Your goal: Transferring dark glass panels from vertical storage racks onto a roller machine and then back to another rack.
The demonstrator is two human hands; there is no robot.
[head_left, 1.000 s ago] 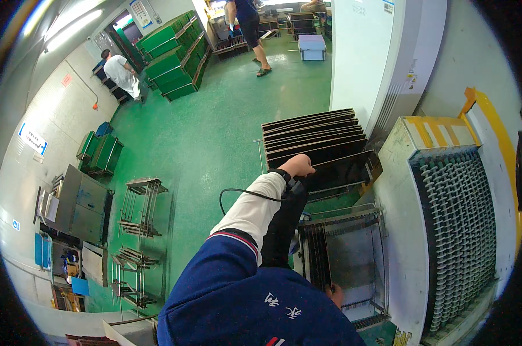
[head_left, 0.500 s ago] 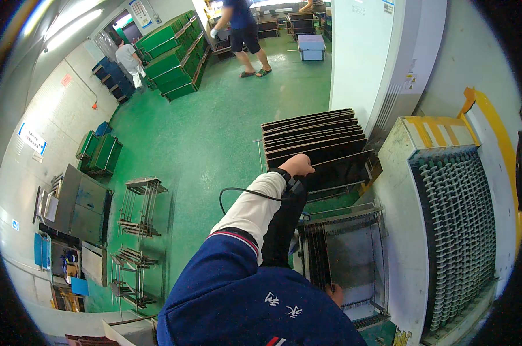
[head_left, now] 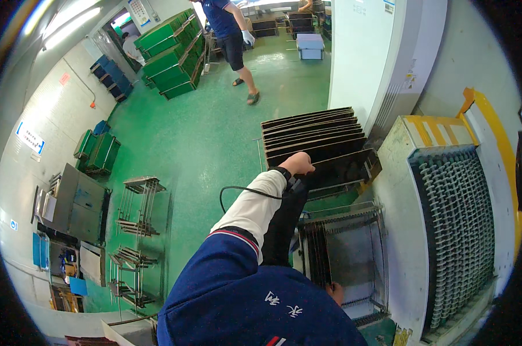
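My left arm reaches forward, and my left hand (head_left: pixel 298 164) is closed at the near left end of a rack of upright dark panels (head_left: pixel 310 135). Its fingers curl at the top edge of the nearest thin dark panel (head_left: pixel 339 175); their tips are partly hidden. Lower down, my right hand (head_left: pixel 334 292) is closed at the near end of several thin dark panels (head_left: pixel 316 251). These stand close together on the left side of a metal wire rack (head_left: pixel 378 254). My body hides the right forearm and part of that hand.
To the right stands a machine (head_left: pixel 457 230) with rows of small rollers in its opening. Metal rack frames (head_left: pixel 139 207) stand on the green floor at left. Green crates (head_left: pixel 171 55) are stacked at the back, where a co-worker (head_left: pixel 232 46) stands on the floor.
Both my hands stay almost in place. At the back, the co-worker in dark clothes has stepped and turned, and the person in white has moved farther toward the doorway.
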